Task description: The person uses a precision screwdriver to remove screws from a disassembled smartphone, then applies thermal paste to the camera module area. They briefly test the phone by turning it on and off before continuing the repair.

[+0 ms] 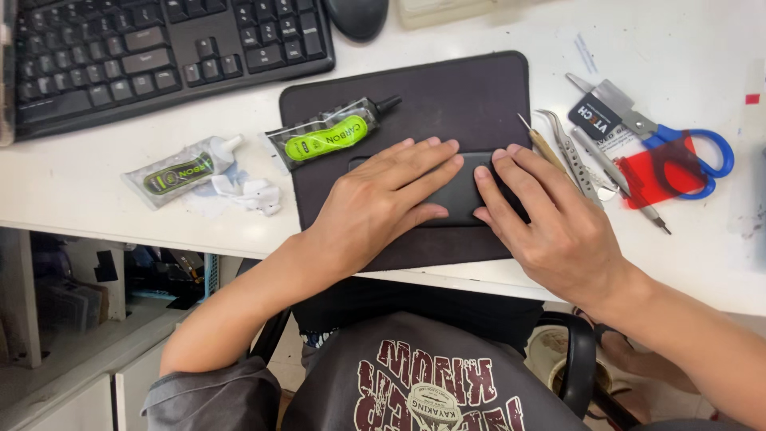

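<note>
Left hand [383, 203] and right hand [550, 223] both lie flat, fingers spread, pressing a dark phone [463, 190] at frame center on a dark mat [447, 96]. Glue tube [329, 137] upper left of it; tweezers [570, 152], scissors [662, 136] right, on the counter [678, 48].

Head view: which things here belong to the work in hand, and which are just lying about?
In hand:
left hand
right hand
dark flat device pressed under both
dark mat

Lying about:
keyboard
mouse
two glue tubes
tweezers
scissors
</note>
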